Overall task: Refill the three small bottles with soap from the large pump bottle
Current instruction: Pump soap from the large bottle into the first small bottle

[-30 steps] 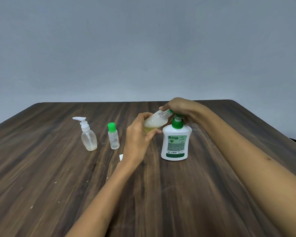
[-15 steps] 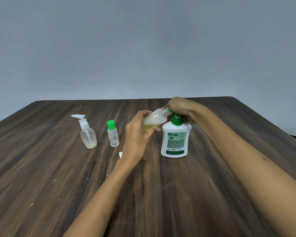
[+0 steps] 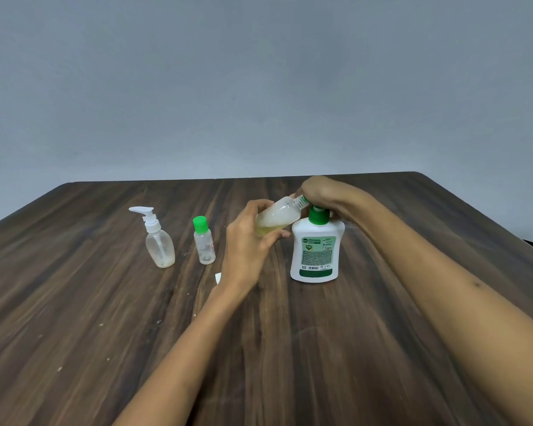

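On the dark wood-grain table, right of centre, you have these items:

1. Large white pump bottle, green collar and green-and-white label, standing upright on the table. Your right hand lies over its pump head, fingers curled down on it; the pump head itself is hidden under the hand.

2. Small clear bottle, uncapped, tilted with its threaded neck up and to the right, the mouth tucked just under your right hand at the pump spout. A pool of yellowish soap sits in its lower end. Your left hand grips this bottle round its body and base, thumb in front and fingers behind, holding it clear of the table and just left of the pump bottle's shoulder. The neck juts out beyond the grip; the base is enclosed in it.

3. Small clear bottle with green cap, upright, left of your left hand and apart from it. It looks nearly dry inside.

4. Small clear bottle with white pump top, upright, further left, spout pointing left, a thin pale layer at the bottom.

5. A small white object, partly hidden behind your left wrist, lying on the table; you cannot tell what it is.
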